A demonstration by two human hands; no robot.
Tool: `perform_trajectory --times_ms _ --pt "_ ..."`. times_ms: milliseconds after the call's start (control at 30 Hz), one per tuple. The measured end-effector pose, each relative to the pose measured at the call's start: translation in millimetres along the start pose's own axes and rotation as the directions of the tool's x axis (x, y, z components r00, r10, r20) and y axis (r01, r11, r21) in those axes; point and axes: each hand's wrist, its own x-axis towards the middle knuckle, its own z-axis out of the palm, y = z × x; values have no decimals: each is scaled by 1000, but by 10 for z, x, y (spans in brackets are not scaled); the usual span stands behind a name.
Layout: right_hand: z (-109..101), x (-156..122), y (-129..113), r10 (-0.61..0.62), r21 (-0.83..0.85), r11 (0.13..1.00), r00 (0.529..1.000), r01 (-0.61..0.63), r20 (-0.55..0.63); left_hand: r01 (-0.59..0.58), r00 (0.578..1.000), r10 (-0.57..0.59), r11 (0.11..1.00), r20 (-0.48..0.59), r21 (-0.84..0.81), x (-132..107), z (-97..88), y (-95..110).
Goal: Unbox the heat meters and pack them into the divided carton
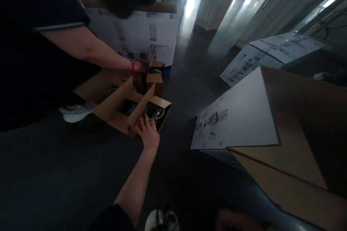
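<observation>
My left hand [148, 133] reaches out to a small open brown cardboard box [164, 121] on the floor. Its fingers are spread and touch the box's near edge and flap. Inside lies a coiled grey cable [155, 111] with metal-looking fittings. More open boxes of the same kind stand beside it, one holding dark contents and cable [129, 108]. At the bottom edge, what looks like my right hand [235, 220] is a dark blur. Its fingers cannot be made out, and it seems nearest to the large open carton [238, 115].
A co-worker's hand [139, 67] with a red wristband is at another small box [155, 77]. Behind stands a large white carton [132, 30]. Another white carton [249, 61] lies at the right. The co-worker's white shoe [74, 113] is at left, cabinets [249, 11] at the back.
</observation>
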Motion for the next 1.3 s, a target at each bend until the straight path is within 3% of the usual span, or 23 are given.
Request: perform_trajectory --times_ms 67,200,267,367,500,600,700,867,1067,1167,1233,1300 --pt "123 304 -147 -91 -32 995 996 91 6 -59 998 59 998 -7 -14 -178 -32 -95" --pt "323 1221 -490 -339 -180 934 924 308 -175 -136 991 133 983 -32 -124 -710 -161 -366" --pt "464 1588 -599 -336 -275 920 925 280 -180 -142 989 132 969 -61 -204 -1010 -244 -478" --pt "652 1820 -627 -186 -484 869 973 98 -136 -64 992 24 939 -122 -338 -1356 -365 -558" --pt "686 1848 -575 -70 -680 733 991 -27 -115 181 960 -260 862 -108 -473 -1461 -441 -584" --pt "633 1955 -556 -72 -721 693 996 8 -59 371 890 -456 734 -8 -569 -1391 -425 -647" --pt "614 2085 -510 -101 -728 681 995 75 8 461 844 -527 624 95 -630 -1360 -386 -738" --pt "638 2059 -346 -148 -703 701 989 117 17 452 855 -509 629 105 -632 -1424 -350 -776" --pt "607 1707 -18 -97 -594 804 978 -33 -187 371 910 -408 715 76 -593 -1471 -421 -629" --pt "565 1474 189 -188 -346 936 927 68 -325 331 930 -361 753 63 -569 -1430 -510 -573" --pt "554 1337 271 -241 -224 961 893 164 -380 292 947 -316 789 51 -541 -1402 -566 -541" --pt "571 1242 290 -258 -215 960 873 182 -414 215 972 -235 841 22 -497 -1399 -606 -507"
